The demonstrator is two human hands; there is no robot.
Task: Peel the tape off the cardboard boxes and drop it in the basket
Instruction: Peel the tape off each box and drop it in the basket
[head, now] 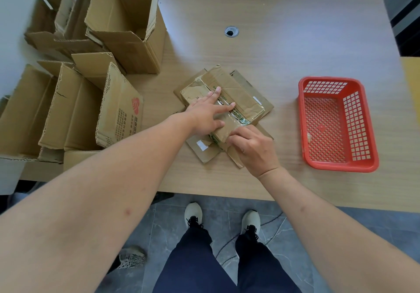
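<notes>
A small flattened cardboard box (238, 92) lies on the wooden table (284, 31), on top of other flat cardboard pieces. Clear shiny tape (241, 120) runs along its middle seam. My left hand (206, 114) presses flat on the box with straight, spread fingers. My right hand (254, 147) is at the box's near end, its fingertips curled and picking at the tape's edge there. The red plastic basket (338, 163) stands to the right of the box, with a small scrap inside near its left wall.
Several opened cardboard boxes (127, 26) stand and lie stacked on the table's left side. A round cable hole (231, 31) sits behind the work area. The table's near edge runs just behind my feet.
</notes>
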